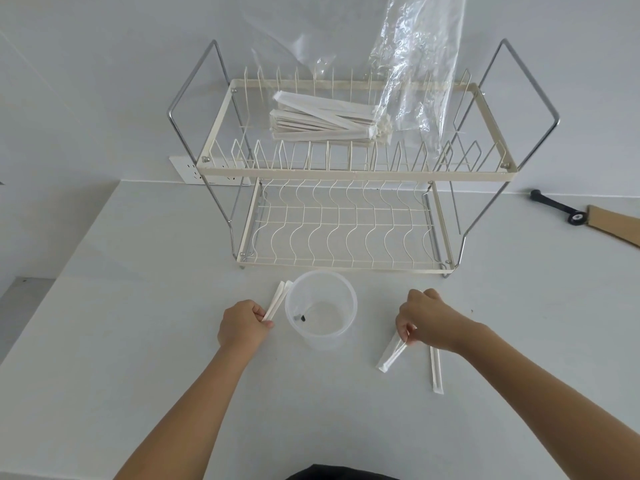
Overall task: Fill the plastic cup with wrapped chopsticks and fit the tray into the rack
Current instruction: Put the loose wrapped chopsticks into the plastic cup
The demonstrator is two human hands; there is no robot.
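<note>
The plastic cup is standing upright on the desk, just in front of the rack, and looking nearly empty. The left hand is pinching a couple of wrapped chopsticks just left of the cup, its grip clamped on their near ends; their long axis is slanting up and away, tips close to the rim. The right hand, farther to the cup's right, is closing its grip on another wrapped pair pointing down toward the desk. A loose pair is lying right of the cup. The left bundle appears nearer, needing only a tilt rightward over the rim.
</note>
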